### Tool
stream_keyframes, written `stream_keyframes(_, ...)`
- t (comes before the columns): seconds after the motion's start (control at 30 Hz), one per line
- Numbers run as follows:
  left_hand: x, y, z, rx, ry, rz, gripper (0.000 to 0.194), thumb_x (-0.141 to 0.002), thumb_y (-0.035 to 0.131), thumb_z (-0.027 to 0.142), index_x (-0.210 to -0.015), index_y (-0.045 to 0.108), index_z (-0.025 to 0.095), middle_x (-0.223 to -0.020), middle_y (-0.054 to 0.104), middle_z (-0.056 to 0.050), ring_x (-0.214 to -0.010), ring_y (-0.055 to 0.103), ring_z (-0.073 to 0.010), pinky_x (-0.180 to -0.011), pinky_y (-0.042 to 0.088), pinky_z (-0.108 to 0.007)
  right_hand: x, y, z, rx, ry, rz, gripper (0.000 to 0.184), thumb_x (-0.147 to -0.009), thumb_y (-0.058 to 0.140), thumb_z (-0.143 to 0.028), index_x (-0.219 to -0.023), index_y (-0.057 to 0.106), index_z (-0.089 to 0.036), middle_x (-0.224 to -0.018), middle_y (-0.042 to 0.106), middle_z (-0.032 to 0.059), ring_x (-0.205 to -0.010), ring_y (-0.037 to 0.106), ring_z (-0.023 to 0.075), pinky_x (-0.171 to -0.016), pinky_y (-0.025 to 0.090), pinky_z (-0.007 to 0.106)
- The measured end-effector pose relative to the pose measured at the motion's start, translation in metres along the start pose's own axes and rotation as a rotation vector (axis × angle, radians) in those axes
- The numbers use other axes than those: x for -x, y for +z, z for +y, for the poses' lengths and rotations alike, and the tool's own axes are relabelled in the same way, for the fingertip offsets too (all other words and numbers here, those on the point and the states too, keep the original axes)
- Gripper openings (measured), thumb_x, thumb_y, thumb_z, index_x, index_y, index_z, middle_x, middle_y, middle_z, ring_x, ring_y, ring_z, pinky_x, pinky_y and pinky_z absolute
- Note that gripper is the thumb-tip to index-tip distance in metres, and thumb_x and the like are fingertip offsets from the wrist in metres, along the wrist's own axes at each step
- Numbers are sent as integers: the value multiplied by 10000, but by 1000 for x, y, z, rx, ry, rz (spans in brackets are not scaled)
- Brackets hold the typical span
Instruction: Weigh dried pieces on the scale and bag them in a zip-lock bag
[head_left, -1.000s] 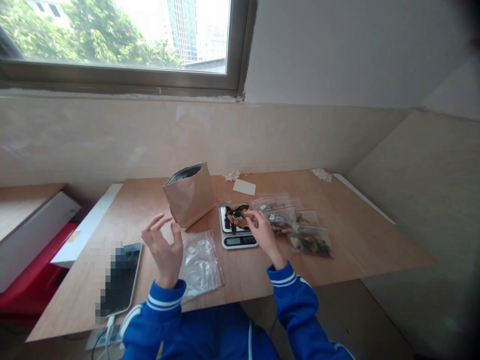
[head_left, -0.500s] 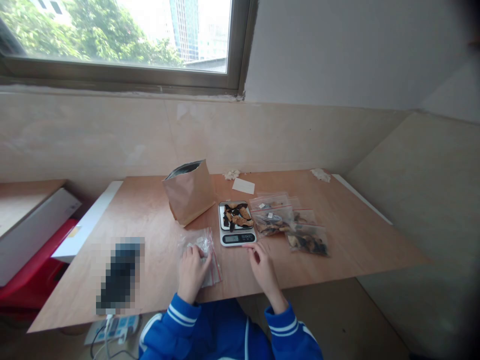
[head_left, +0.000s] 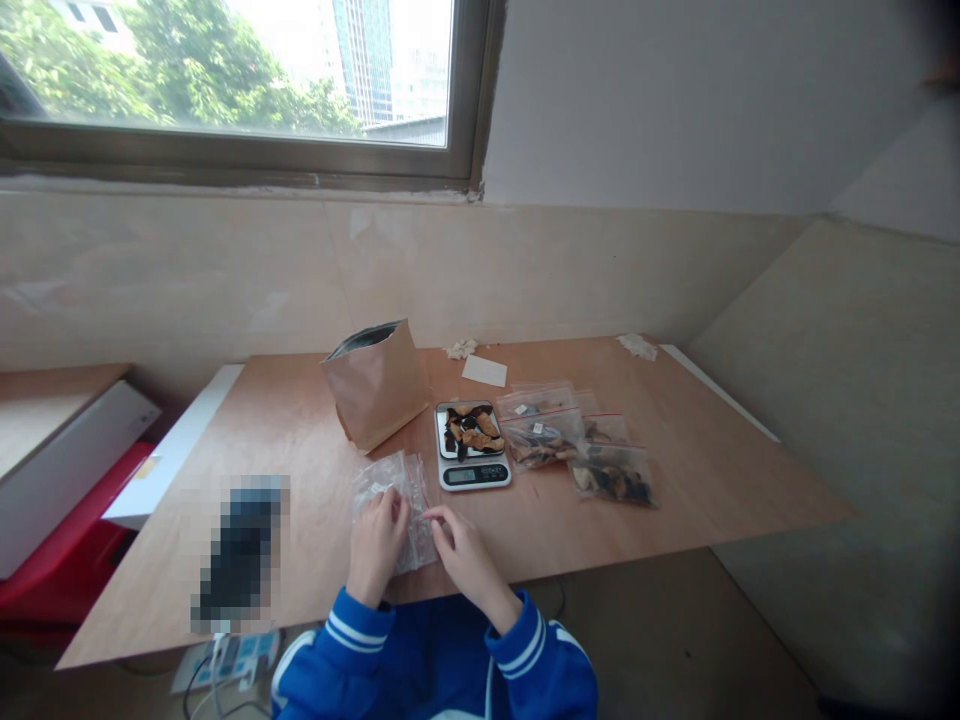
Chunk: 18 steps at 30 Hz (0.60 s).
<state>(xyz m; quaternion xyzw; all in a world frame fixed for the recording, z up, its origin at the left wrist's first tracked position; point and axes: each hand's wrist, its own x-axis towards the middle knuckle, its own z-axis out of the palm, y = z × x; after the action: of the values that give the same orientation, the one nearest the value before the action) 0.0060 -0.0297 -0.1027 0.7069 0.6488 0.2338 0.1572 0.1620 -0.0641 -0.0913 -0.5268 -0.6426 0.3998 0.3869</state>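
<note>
My left hand (head_left: 379, 540) rests on a small pile of clear zip bags (head_left: 414, 560) near the front edge of the table, its fingers curled closed on the plastic. My right hand (head_left: 469, 560) is at the right edge of these bags, index finger stretched out and thumb a little apart, with nothing visible between them. Just beyond stands a white digital kitchen scale (head_left: 475, 482), its display lit but too small to read. Dried mushroom-like pieces (head_left: 472, 430), brown and black, lie heaped on its pan.
A brown paper pouch (head_left: 379, 390) stands upright, its top open, left of the scale. Several filled zip bags (head_left: 613, 478) lie to the right. Behind are a white card (head_left: 484, 371) and whitish scraps (head_left: 637, 346). A pixelated dark object (head_left: 238, 555) lies at left, above a power strip (head_left: 229, 660).
My right hand has moved left, from the scale's front edge to the zip bags. My left hand stays on the bags with its fingers drawn closer together. The view has shifted slightly.
</note>
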Motion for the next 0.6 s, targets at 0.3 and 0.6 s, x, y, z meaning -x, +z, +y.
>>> stream_keyframes(0.3, 7, -1, 16, 396, 166, 59, 281, -948, 382, 399, -904, 581, 205, -878, 668, -71, -822, 638, -207, -743, 494, -328, -9, 10, -6, -80, 91, -5, 304, -953, 398, -430, -926, 581, -189, -823, 668, 48, -736, 627, 182, -664, 458, 275)
stream_keyframes(0.6, -13, -48, 39, 485, -52, 254, 346, -945, 355, 443, -715, 476, 215, -592, 478, 38, -555, 495, -132, -547, 389, -244, -46, -52, 6, 5, 0, 172, 343, -936, 402, -410, -702, 521, -190, -640, 542, -9, -615, 524, 138, -590, 421, 247)
